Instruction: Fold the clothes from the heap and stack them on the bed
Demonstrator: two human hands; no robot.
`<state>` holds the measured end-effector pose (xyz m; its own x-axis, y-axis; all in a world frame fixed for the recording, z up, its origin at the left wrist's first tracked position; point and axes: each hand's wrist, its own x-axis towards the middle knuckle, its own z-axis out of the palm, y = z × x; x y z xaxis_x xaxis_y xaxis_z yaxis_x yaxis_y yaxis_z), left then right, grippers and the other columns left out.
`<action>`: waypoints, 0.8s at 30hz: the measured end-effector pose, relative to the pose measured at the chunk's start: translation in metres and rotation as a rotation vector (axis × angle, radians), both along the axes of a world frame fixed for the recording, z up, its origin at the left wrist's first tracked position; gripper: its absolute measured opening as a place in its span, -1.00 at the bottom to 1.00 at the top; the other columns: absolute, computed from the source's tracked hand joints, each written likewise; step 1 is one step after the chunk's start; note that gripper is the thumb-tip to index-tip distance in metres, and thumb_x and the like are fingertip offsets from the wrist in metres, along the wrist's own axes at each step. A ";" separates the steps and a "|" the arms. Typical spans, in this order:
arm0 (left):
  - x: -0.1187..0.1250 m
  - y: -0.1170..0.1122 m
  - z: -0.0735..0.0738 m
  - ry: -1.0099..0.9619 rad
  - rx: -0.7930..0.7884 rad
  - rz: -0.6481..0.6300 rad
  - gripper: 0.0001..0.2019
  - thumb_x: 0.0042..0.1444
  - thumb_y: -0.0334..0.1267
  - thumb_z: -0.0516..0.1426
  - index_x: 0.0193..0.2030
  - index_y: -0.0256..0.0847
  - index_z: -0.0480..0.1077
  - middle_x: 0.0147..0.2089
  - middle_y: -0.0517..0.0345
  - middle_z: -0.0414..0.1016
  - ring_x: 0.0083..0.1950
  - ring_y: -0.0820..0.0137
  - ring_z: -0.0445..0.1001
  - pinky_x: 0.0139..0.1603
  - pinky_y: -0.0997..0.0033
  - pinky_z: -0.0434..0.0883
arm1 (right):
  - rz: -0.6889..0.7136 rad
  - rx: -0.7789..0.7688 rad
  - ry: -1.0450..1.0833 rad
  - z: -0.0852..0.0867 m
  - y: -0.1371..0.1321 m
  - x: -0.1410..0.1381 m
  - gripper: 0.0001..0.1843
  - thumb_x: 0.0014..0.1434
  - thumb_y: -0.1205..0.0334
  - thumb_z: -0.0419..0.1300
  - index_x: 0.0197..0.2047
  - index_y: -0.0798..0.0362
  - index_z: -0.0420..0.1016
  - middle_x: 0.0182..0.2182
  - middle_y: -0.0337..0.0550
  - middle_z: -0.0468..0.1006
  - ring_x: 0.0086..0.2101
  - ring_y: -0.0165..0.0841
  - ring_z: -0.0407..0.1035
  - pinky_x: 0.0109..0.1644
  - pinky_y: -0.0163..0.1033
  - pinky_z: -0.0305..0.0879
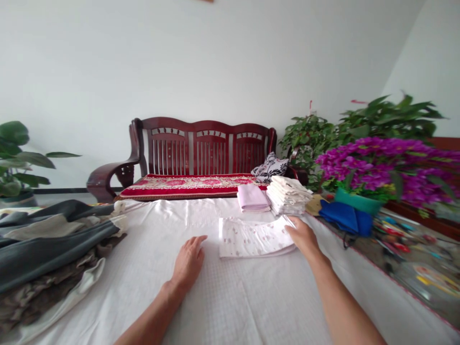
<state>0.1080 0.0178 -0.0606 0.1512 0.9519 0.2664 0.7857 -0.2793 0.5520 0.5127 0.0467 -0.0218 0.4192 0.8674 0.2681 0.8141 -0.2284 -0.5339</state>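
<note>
A white cloth with a small floral print (251,238) lies folded into a long strip on the white tablecloth (230,297). My right hand (302,235) grips its right end, thumb and fingers closed over the folded layers, and that end is lifted slightly. To the left of the strip, my left hand (189,258) rests low over the tablecloth, apart from the cloth, with its fingers stretched out and nothing held. Just beyond the strip sit a folded lilac cloth (252,197) and a stack of folded white cloths (287,195).
Loose grey and brown clothes (53,244) are heaped at the left. Purple flowers in a teal pot (359,201), a blue cloth bag (345,218) and small clutter (413,254) stand at the right. A dark wooden bench (208,148) is behind the table.
</note>
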 end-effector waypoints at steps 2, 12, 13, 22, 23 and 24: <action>0.000 0.001 0.001 0.011 -0.005 -0.003 -0.55 0.20 -0.53 0.02 0.19 -0.16 0.41 0.15 0.01 0.52 0.19 0.26 0.44 0.29 0.25 0.27 | -0.050 -0.082 -0.052 0.004 -0.004 -0.004 -0.46 0.11 0.10 0.12 0.16 -0.05 0.53 -0.06 -0.05 0.67 -0.08 -0.11 0.54 -0.08 -0.17 0.38; 0.005 0.009 -0.002 0.012 -0.058 0.102 -0.62 0.27 -0.40 0.03 0.20 -0.13 0.39 0.01 0.10 0.58 0.01 0.34 0.53 0.03 0.41 0.38 | -0.108 -0.102 -0.321 -0.003 -0.016 -0.009 -0.46 0.14 0.03 0.14 0.17 -0.03 0.50 0.02 0.16 0.59 0.00 0.01 0.47 -0.09 -0.05 0.37; 0.009 0.012 0.000 -0.006 -0.080 0.120 -0.64 0.30 -0.36 0.03 0.20 -0.13 0.38 0.01 0.10 0.58 -0.01 0.35 0.54 0.00 0.42 0.38 | -0.128 -0.104 -0.321 -0.006 -0.016 -0.007 -0.47 0.13 -0.02 0.15 0.13 -0.03 0.53 0.00 0.15 0.60 -0.01 0.01 0.48 -0.10 -0.04 0.38; 0.056 0.076 0.022 -0.090 -0.344 0.180 -0.61 0.25 -0.11 0.14 0.11 -0.34 0.45 -0.05 -0.12 0.65 -0.04 0.23 0.61 -0.19 0.44 0.36 | -0.120 -0.330 -0.036 -0.008 -0.008 0.010 -0.43 0.05 -0.34 0.13 -0.14 -0.09 0.63 -0.12 0.07 0.65 -0.12 0.00 0.55 -0.10 0.04 0.40; 0.060 0.080 0.023 -0.083 -0.358 0.167 -0.66 0.22 -0.11 0.17 0.00 -0.32 0.50 -0.11 -0.10 0.66 -0.09 0.22 0.61 -0.22 0.43 0.35 | -0.113 -0.351 -0.024 -0.006 -0.008 0.009 -0.44 0.04 -0.33 0.13 -0.15 -0.09 0.62 -0.11 0.06 0.65 -0.11 0.00 0.54 -0.09 0.04 0.40; 0.065 0.083 0.023 -0.076 -0.371 0.155 -0.72 0.18 -0.12 0.19 -0.11 -0.30 0.52 -0.17 -0.08 0.67 -0.13 0.21 0.62 -0.25 0.43 0.34 | -0.112 -0.359 -0.025 -0.004 -0.008 0.008 -0.47 0.03 -0.31 0.14 -0.17 -0.09 0.62 -0.10 0.06 0.64 -0.09 0.01 0.54 -0.08 0.04 0.39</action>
